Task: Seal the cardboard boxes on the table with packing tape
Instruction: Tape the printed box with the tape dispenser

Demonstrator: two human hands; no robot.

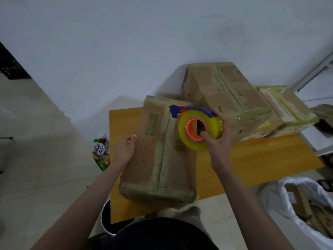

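**Tape roll held above a taped box on the wooden table**

A brown cardboard box with green and red printing [156, 152] lies on the orange-brown wooden table [252, 156], its long side running away from the person and its near end overhanging the table's front edge. Yellowish clear tape already runs along its centre seam and across its near end.

The left hand [124, 150] grips the box's left edge about halfway along, fingers curled over the side and thumb on top. The right hand [219, 139] holds a roll of yellowish clear packing tape on an orange core in a blue dispenser [199, 129]: the thumb is tucked into the orange core and the fingers wrap round the far side of the roll. The roll stands on edge over the right part of the box's top face, towards the far end, with the blue blade end pointing left. Whether the roll touches the cardboard cannot be told.

Behind and to the right, a larger brown cardboard box crossed with bands of tape [225, 94] rests tilted on the table against the white wall [126, 42]. Just right of it sits a smaller taped cardboard box [286, 109], touching it.

On the tiled floor left of the table lies a heap of colourful snack packets [100, 150]. A round white bin with a dark inside [108, 221] stands beneath the table's near left corner. At lower right, a white plastic sack holding cardboard scraps [288, 204] stands open.
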